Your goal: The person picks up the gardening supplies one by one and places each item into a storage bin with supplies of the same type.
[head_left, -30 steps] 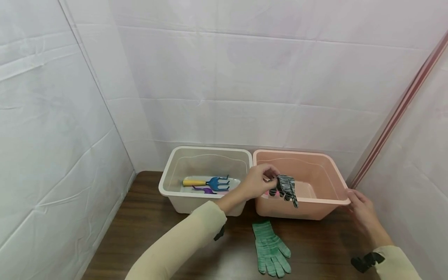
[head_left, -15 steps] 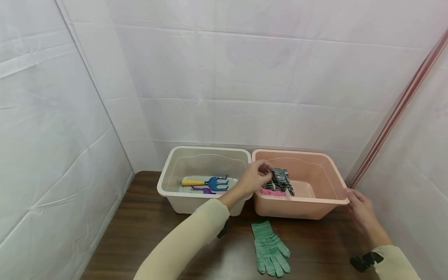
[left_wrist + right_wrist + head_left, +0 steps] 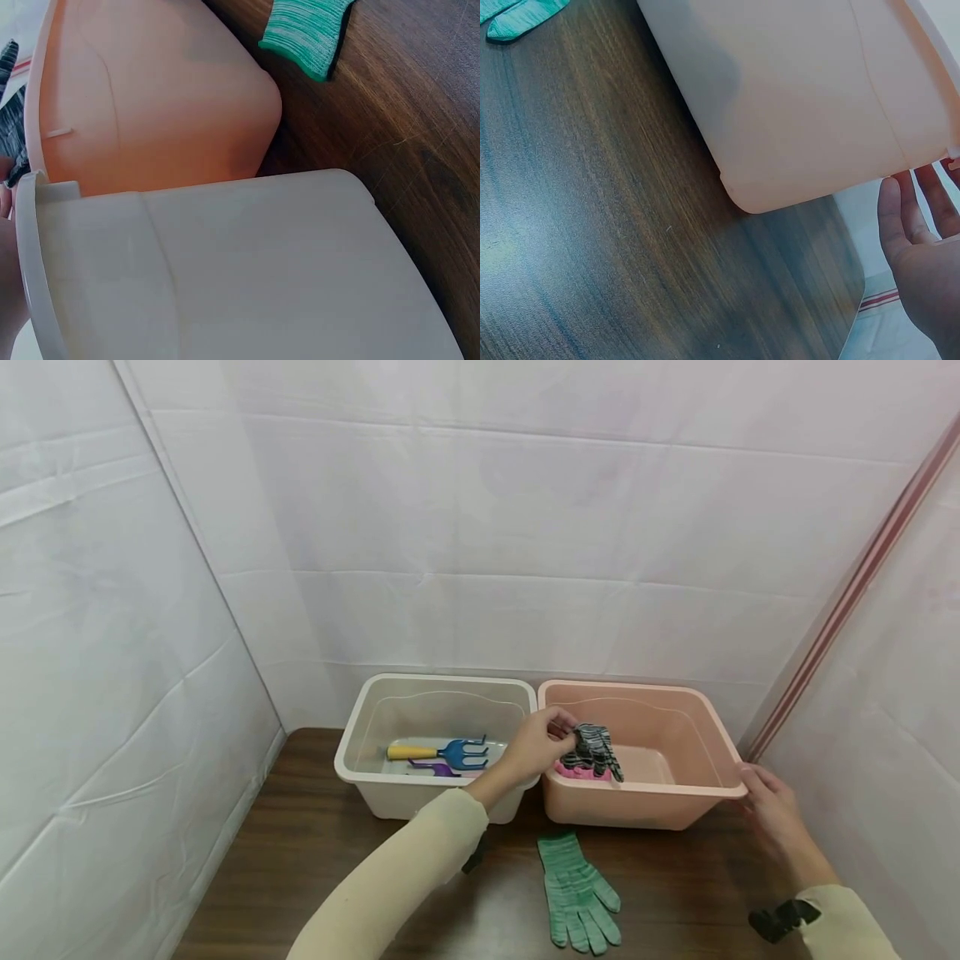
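Note:
In the head view my left hand (image 3: 538, 745) pinches a black-and-white striped glove (image 3: 595, 750) by one end, at the left side of the peach plastic bin (image 3: 622, 807). The glove hangs with its fingers down, over a pink item (image 3: 581, 772) inside that bin whose kind is unclear. My right hand (image 3: 774, 806) grips the bin's rim at the front right corner. The right wrist view has that hand's fingers (image 3: 911, 206) up against the bin's end wall. A green knit glove (image 3: 579, 897) lies flat on the table in front.
Left of the peach bin, close beside it, stands a white bin (image 3: 420, 792). Inside are a yellow-handled blue hand rake (image 3: 457, 753) and a purple tool (image 3: 442, 769). White sheeting (image 3: 480, 568) encloses the wooden table (image 3: 315, 860) behind and at both sides.
The striped glove has moved slightly left and back, from over the front rim to inside the peach bin, uncovering more of the pink item. My right hand has stayed on the rim.

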Motion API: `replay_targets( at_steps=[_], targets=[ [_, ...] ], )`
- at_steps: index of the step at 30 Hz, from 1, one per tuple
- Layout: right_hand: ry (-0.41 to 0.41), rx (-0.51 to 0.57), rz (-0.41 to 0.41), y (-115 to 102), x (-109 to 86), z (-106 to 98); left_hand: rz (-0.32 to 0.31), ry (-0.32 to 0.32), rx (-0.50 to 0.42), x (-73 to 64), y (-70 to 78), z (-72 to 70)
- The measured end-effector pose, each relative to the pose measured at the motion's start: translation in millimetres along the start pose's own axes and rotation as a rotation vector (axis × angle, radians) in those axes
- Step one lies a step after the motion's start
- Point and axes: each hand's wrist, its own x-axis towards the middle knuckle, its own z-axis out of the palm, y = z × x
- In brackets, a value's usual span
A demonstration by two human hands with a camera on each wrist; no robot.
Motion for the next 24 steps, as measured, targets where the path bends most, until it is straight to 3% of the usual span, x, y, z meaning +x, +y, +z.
replay_targets(
  at_steps=[6, 24],
  targets=[
    [-0.022, 0.015, -0.007, -0.7, -0.4, -1.0, 0.001, 0.006, 0.008, -0.1, 0.7, -0.2],
    [0.038, -0.050, 0.025, 2.2, 1.2, 2.1, -0.005, 0.025, -0.001, 0.1, 0.2, -1.4]
  ],
)
